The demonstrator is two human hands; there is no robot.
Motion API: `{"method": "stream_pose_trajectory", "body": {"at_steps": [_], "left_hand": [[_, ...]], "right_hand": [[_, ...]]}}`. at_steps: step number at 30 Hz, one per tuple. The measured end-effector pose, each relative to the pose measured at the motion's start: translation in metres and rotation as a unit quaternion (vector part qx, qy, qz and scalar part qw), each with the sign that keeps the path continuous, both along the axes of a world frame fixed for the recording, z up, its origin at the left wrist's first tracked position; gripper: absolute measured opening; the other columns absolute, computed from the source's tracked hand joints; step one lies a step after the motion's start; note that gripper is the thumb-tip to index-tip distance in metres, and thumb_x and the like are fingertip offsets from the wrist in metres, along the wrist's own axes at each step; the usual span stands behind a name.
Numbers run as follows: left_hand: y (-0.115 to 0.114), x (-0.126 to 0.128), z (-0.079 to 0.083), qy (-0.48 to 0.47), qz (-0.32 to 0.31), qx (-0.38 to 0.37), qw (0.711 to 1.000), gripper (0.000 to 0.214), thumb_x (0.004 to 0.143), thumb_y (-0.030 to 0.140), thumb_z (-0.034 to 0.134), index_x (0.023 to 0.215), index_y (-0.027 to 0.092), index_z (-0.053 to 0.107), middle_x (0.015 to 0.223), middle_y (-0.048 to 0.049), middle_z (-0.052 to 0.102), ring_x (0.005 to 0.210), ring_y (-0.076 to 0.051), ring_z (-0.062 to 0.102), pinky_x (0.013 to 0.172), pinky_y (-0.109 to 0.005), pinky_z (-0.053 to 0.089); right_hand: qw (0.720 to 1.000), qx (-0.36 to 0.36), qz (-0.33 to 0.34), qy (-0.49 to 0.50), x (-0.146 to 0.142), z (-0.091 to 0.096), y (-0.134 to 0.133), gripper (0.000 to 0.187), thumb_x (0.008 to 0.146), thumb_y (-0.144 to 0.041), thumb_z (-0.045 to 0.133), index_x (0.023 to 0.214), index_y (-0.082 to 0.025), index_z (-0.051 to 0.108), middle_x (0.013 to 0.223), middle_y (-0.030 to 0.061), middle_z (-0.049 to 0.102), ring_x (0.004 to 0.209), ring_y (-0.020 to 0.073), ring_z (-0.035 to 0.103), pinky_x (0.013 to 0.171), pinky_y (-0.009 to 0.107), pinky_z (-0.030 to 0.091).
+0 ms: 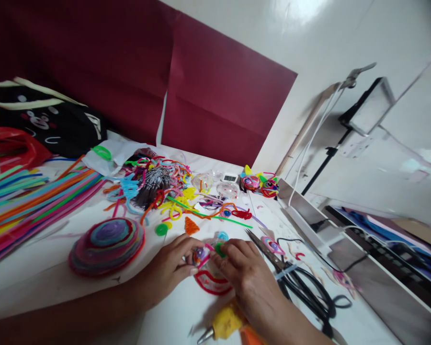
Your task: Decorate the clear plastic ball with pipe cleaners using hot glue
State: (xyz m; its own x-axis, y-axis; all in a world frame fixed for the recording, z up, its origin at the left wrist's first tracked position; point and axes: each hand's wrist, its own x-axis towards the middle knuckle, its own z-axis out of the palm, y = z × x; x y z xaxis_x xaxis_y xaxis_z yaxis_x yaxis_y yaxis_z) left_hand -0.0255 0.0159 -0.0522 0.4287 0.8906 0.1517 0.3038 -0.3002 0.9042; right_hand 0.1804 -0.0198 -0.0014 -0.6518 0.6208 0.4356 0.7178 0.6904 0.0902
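My left hand pinches a small eye-shaped pipe-cleaner piece with a purple centre and pink edging. My right hand has its fingers bent over a green coiled disc, pressing at a clear roundish piece. Just below, a red-outlined mouth-like shape shows on that piece, partly covered by my fingers. A light blue coil peeks out above my right fingers. Under my right wrist lies a yellow hot glue gun with its metal tip to the left. Black-handled scissors rest right of my right hand.
A large multicoloured coiled round sits left of my hands. Long pipe cleaners spread at far left, beside a black bag. Behind are tangled pipe-cleaner scraps, a small digital clock, and a power strip with cables on the right.
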Motion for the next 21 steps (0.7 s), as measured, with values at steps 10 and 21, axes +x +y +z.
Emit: {"method": "stream_pose_trajectory", "body": {"at_steps": [10,21], "left_hand": [[0.0006,-0.0003,-0.0033,-0.002,-0.005,0.004,1.0,0.04,0.075,0.013,0.053,0.113,0.024,0.058,0.1,-0.0035,0.053,0.085,-0.017,0.057,0.073,-0.027,0.051],[0.0017,0.0006,-0.0009,0.003,-0.004,0.004,1.0,0.039,0.075,0.014,0.053,0.112,0.024,0.059,0.104,-0.0045,0.053,0.089,-0.018,0.057,0.075,-0.029,0.051]], "right_hand": [[1.0,-0.008,0.004,0.007,0.0011,-0.0016,0.0005,0.02,0.089,-0.025,0.06,0.107,-0.017,0.064,0.095,0.0071,0.065,0.093,0.0243,0.052,0.079,0.037,0.041],[1.0,-0.005,0.021,0.021,0.0027,-0.0019,0.0025,0.023,0.091,-0.031,0.055,0.106,-0.016,0.063,0.094,0.0087,0.065,0.091,0.0259,0.051,0.076,0.039,0.041]]}}
